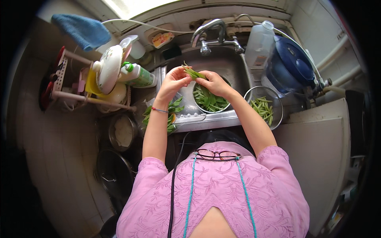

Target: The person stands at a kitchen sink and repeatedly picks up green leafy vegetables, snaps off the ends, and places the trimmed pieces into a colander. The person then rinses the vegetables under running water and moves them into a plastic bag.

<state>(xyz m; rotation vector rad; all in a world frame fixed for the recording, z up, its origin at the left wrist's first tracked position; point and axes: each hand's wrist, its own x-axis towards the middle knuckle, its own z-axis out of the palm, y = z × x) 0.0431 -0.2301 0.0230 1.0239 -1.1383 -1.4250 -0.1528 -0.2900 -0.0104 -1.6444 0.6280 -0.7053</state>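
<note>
My left hand (176, 81) and my right hand (215, 84) meet over the front of the steel sink (238, 67). Between them is a small bunch of leafy green stems (195, 73); the fingers of both hands close on it. Below my right hand stands a round metal bowl (221, 110) with cut green stems and leaves (208, 99) in it. More leafy greens (176, 107) lie beside the sink under my left forearm, partly hidden by it. To the right of the sink, a clear round bowl (281, 110) holds short pale green stem pieces (262, 109).
A chrome faucet (221, 42) rises behind the sink. At the right stand a translucent plastic jug (259, 44) and a blue water filter pitcher (290, 65). On the left are a dish rack (92, 96), a green-labelled bottle (143, 76) and a hanging blue cloth (83, 31).
</note>
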